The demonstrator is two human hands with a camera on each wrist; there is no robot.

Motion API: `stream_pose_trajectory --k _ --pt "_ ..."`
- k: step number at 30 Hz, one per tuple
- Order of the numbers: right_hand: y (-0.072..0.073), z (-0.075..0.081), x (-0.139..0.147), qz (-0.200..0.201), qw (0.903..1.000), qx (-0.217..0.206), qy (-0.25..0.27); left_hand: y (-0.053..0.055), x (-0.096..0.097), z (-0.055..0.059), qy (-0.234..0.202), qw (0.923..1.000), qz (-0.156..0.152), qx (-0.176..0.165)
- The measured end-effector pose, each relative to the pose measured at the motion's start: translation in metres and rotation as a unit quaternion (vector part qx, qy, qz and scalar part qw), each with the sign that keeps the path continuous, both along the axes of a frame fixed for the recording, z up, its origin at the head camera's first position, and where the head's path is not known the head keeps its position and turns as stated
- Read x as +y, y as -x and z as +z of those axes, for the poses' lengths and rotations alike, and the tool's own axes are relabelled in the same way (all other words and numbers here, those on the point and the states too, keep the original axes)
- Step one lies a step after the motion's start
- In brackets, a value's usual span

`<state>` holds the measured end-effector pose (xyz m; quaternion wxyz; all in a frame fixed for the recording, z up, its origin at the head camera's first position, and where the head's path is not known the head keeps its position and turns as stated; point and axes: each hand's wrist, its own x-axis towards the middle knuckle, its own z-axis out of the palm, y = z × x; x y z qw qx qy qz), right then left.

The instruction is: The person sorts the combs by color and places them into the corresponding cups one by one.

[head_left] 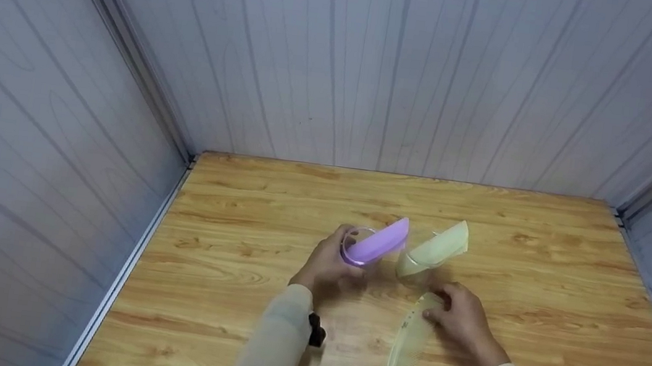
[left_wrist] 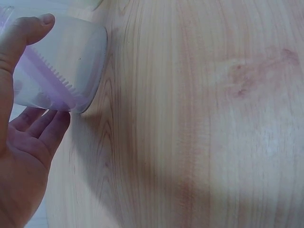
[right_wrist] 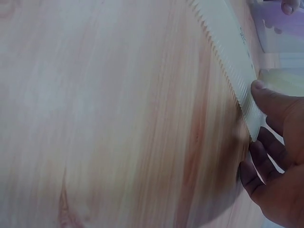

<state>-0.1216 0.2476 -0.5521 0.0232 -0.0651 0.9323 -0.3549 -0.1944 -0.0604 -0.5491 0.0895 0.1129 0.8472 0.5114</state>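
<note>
My left hand point(head_left: 334, 262) grips a clear cup point(left_wrist: 76, 42), thumb on the near side and fingers round the far side. A purple comb point(head_left: 379, 242) leans inside that cup, its teeth visible through the wall in the left wrist view. To the right, a second clear cup point(head_left: 405, 273) holds a pale yellow comb point(head_left: 439, 247), also slanting out to the right. Another pale yellow comb point(head_left: 411, 343) lies in front of this cup, pointing toward the person. My right hand point(head_left: 462, 315) pinches its far end between thumb and fingers.
All of it is on a wood-grain table point(head_left: 210, 312). A pale panelled wall point(head_left: 358, 69) rises behind the table's back edge, and side walls point(head_left: 35, 172) stand at left and right. Dark wrist straps point(head_left: 316, 331) show on the sleeves.
</note>
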Motion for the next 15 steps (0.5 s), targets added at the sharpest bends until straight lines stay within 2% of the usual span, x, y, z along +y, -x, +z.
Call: stream_pose_trajectory --k 7,15 --pt "-0.0002 0.0019 -0.0013 0.0 0.9995 -0.025 0.02 0.0 -0.0001 -0.0008 0.0 1.0 0.006 -0.006" --pt "-0.0008 0.006 0.0017 -0.005 0.999 -0.036 0.025 -0.0001 -0.0005 -0.0015 -0.001 1.0 0.005 0.002"
